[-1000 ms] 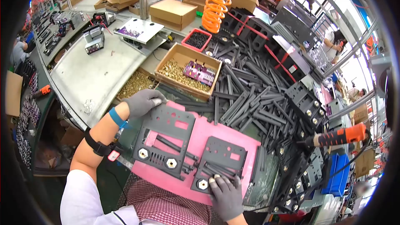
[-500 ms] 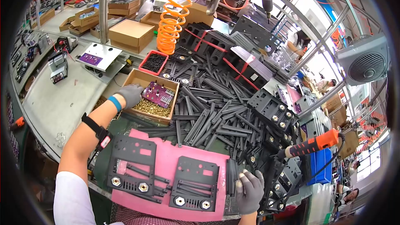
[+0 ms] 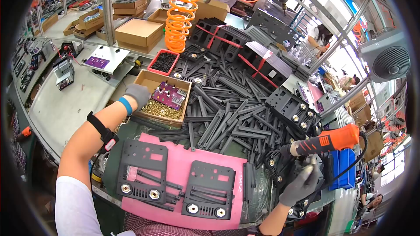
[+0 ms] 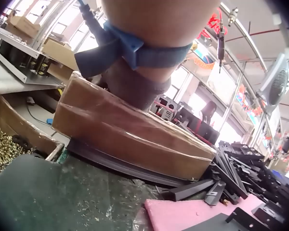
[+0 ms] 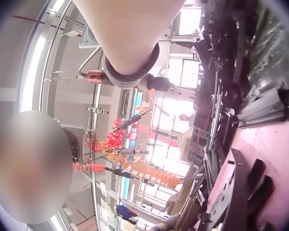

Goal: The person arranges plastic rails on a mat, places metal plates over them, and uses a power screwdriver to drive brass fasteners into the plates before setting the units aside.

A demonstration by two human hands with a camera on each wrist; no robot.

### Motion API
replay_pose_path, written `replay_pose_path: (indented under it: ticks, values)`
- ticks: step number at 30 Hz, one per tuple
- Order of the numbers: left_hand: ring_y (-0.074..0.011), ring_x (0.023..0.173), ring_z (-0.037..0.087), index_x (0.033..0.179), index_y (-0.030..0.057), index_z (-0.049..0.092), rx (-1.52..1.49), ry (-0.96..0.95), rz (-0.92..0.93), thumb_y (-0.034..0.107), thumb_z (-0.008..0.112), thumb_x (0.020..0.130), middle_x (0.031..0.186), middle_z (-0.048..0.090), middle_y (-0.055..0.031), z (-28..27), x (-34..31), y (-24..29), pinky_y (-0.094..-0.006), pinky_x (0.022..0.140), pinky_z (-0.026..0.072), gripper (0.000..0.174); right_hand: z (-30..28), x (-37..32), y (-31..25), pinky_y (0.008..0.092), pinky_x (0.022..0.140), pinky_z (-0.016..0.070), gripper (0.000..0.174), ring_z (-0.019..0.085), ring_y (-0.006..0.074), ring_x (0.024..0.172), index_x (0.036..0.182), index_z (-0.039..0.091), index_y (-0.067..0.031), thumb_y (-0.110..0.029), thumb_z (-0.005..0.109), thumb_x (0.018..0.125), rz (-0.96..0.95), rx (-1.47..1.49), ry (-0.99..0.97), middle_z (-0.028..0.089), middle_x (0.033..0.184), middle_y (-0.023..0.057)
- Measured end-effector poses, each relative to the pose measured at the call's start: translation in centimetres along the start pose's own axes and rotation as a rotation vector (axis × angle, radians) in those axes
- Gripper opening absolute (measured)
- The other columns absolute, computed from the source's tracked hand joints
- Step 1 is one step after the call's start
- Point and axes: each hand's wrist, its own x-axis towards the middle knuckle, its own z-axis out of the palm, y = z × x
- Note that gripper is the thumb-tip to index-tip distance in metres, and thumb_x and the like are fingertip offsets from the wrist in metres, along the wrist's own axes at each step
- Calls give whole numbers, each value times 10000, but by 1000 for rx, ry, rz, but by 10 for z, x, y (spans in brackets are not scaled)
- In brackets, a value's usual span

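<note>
My gloved left hand (image 3: 138,94) reaches over the near left side of a cardboard box (image 3: 183,116) holding brass fasteners (image 3: 164,110) and a purple circuit board (image 3: 169,94). Its fingertips are down inside; in the left wrist view the box wall (image 4: 130,137) hides them, so I cannot tell what they hold. My gloved right hand (image 3: 298,188) is raised at the right, fingers extended, just below an orange and black power screwdriver (image 3: 326,140). Two black metal plates (image 3: 146,154) (image 3: 209,172) with hex nuts and loose black strips lie on a pink foam sheet (image 3: 177,155).
A heap of black strips (image 3: 223,122) spreads beyond the foam. Black nut-fitted plates (image 3: 291,107) are stacked at the right, beside a blue bin (image 3: 343,170). A red tray (image 3: 164,62) of black parts stands behind the box. An orange coiled hose (image 3: 177,22) hangs above.
My left hand has gone from the left plate's top edge into the cardboard box. My right hand has left the right plate and moved right and up towards the screwdriver. The head view has shifted.
</note>
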Motion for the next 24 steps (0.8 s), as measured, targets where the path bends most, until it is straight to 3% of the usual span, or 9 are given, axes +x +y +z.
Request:
replay_pose_path:
  ticks: [3, 4, 5, 8, 9, 11, 16, 20, 24]
  values:
    - [-327, 881, 696, 1061, 67, 662, -184, 50, -82, 368, 469, 961, 1005, 703, -185, 1, 8, -14, -448, 792, 530, 372, 12, 23, -16, 369, 957, 464, 428, 592, 229, 1047, 1345, 471, 41, -231, 417, 1019, 81, 231, 167, 573, 1224, 154]
    - [-254, 692, 677, 963, 89, 662, -222, 213, -18, 361, 482, 968, 870, 705, -121, 21, 19, -27, -395, 598, 527, 326, 18, 32, -22, 369, 957, 464, 428, 592, 229, 1047, 1345, 471, 41, -231, 417, 1019, 89, 234, 161, 573, 1224, 154]
    - [-254, 692, 677, 963, 89, 662, -216, 204, -27, 361, 482, 968, 870, 705, -121, 19, 18, -34, -395, 598, 527, 326, 22, 40, -28, 387, 985, 443, 473, 578, 240, 1079, 1382, 421, 25, -278, 419, 1019, 220, 491, 165, 555, 1242, 152]
    - [-75, 547, 409, 845, 123, 521, -2034, -391, -173, 364, 478, 992, 638, 447, 25, 3, -7, -43, -222, 381, 326, 285, 25, 67, 18, 413, 1028, 404, 549, 551, 257, 1132, 1416, 367, 3, -362, 435, 1012, 376, 942, -56, 523, 1277, 149]
    - [-75, 547, 409, 845, 123, 521, -2023, -394, -199, 364, 478, 992, 638, 447, 25, 3, -16, -41, -222, 381, 326, 285, 26, 69, 34, 419, 1044, 388, 576, 539, 262, 1153, 1413, 363, -2, -399, 449, 1005, 378, 1128, -273, 508, 1293, 148]
    - [-77, 567, 439, 900, 96, 530, -2774, -666, -134, 330, 487, 996, 714, 503, 6, 5, -32, -36, -185, 390, 316, 257, 39, 65, 14, 413, 1019, 406, 562, 553, 254, 1120, 1387, 386, 0, -404, 452, 1002, 346, 1120, -276, 525, 1262, 148]
    - [-69, 647, 463, 1084, 38, 564, -2836, -556, -71, 272, 499, 1015, 864, 537, -25, -7, -116, 17, -164, 441, 352, 252, 36, 45, -8, 287, 767, 489, 502, 586, 154, 892, 1320, 440, 15, -308, 543, 950, 291, 615, -293, 586, 1009, 107]
    - [-59, 690, 465, 1224, 29, 551, -2658, -726, 68, 276, 489, 1025, 954, 544, -14, -8, -200, 79, -166, 538, 389, 324, 18, -7, -40, 251, 506, 457, 462, 530, 126, 831, 1229, 470, 9, -118, 652, 825, 418, 780, -358, 506, 977, 27]
    - [-63, 671, 491, 1220, 32, 571, -2445, -1047, -39, 341, 480, 1023, 919, 570, -16, 8, -248, 140, -186, 542, 372, 377, -9, -52, -61, 297, 477, 393, 369, 434, 142, 533, 1057, 494, -9, -262, 660, 844, 429, 1023, -580, 500, 705, 71]
